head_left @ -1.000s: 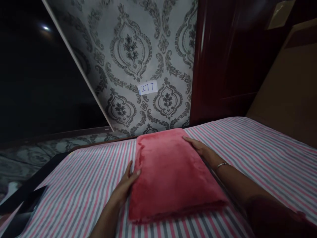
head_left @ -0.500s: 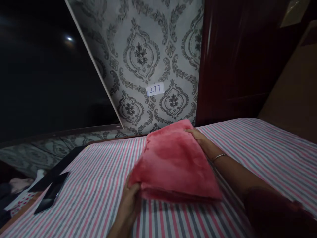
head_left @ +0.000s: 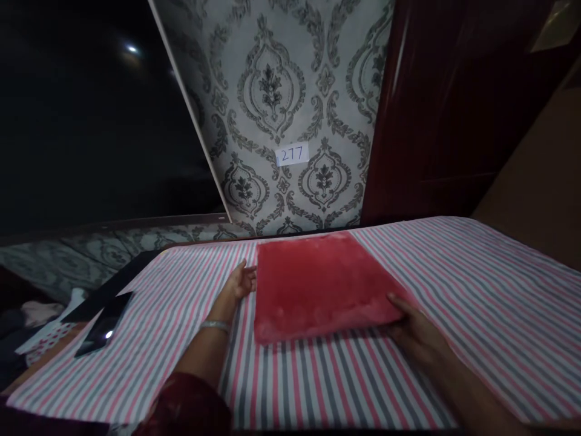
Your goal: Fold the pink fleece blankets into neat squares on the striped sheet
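Note:
A red plush cloth (head_left: 318, 278), folded into a flat, thick square, is over the striped bedsheet (head_left: 190, 339). My right hand (head_left: 406, 321) grips its near right corner, thumb on top and fingers underneath. Beside its left edge is my left hand (head_left: 244, 280), fingers apart and thumb up; the fingertips reach the cloth's side, and whether they touch it I cannot tell. A bracelet (head_left: 215, 325) circles my left wrist.
A dark phone-like slab (head_left: 104, 324) lies on the sheet at left. Behind it stands a large black screen (head_left: 100, 121). Patterned wallpaper (head_left: 272, 85) bears a paper label (head_left: 292, 154) reading 277. A dark red glossy panel (head_left: 436, 121) rises at right.
My left hand has left the near left corner for the left side and opened. My right hand has moved from the far right edge to the near right corner. The cloth now looks squarer and smoother.

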A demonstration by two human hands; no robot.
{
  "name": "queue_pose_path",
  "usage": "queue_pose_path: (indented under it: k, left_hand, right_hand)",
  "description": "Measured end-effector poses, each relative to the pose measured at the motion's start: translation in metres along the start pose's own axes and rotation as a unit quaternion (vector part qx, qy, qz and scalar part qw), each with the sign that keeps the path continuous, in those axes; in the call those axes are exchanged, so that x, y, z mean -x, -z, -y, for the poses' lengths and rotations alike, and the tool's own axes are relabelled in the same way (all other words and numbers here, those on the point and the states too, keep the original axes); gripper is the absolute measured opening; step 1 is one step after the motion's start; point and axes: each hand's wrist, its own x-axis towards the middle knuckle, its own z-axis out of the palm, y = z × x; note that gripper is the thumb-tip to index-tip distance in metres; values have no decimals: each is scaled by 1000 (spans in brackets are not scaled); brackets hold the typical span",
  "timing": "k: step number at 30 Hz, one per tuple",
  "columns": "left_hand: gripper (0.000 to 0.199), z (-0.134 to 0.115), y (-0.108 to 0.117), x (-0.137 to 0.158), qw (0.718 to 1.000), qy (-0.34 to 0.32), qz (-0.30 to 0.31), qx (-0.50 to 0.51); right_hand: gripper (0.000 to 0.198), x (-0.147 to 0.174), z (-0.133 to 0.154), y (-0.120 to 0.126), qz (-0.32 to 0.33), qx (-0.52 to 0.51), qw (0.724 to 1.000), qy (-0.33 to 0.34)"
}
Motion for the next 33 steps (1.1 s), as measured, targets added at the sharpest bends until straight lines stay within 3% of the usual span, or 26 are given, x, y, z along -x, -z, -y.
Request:
queue_pose_path:
  k: [3,6,11,14,17,20,23,27,29,33]
  left_hand:
    - [46,28,11,14,999,33,-1,-18]
    - [62,40,10,30,999,-3,2,-51]
    - [110,42,-10,36,994,-54,-42,-81]
    - [125,43,-23,30,992,-66,-29,-99]
    - [116,41,-32,24,987,-99,-20,-127]
    - [101,21,-37,20,980,-119,-44,-154]
    - [89,-17,-40,21,971,-151,-52,-179]
    - [66,-53,-45,28,964,-202,-10,-171]
    - [63,-49,-45,31,964,-205,8,-167]
    - [71,-8,-34,23,975,-124,-22,-184]
  right_hand:
    - [17,-10,0,30,-19,16,1000,-17]
    - [9,-22,29,38,-6,41,999,-30]
    - [22,-44,72,12,69,95,987,-111]
    - [28,-61,81,-6,110,130,979,-115]
    - [48,-75,82,-20,150,190,969,-50]
    - [65,-77,90,-36,167,232,958,32]
    - [66,-68,111,-53,151,236,952,124]
    - [62,-53,130,-62,143,203,945,211]
    - [64,-52,120,-55,120,207,949,207]
    - [71,-58,66,-27,-8,247,965,88]
